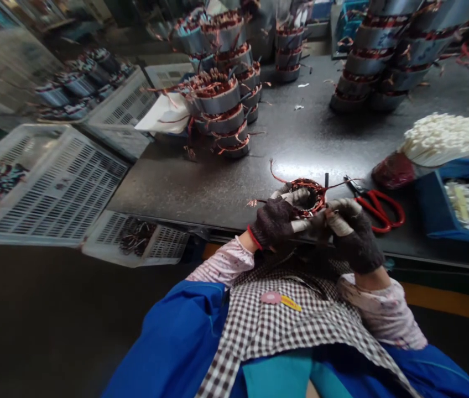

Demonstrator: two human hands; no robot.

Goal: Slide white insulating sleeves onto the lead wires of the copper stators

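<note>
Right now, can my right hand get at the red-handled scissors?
Likely yes: the red-handled scissors lie close beside your right hand, with nothing visible between them. That hand is busy at the copper-wound ring, so it would probably need to come away first.

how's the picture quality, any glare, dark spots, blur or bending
Head view: glare whitens the bench just beyond the held stator; head view: the floor at lower left sinks to near black; head view: the crates at left look stretched and soft; head view: the scissors read more clearly.
</note>
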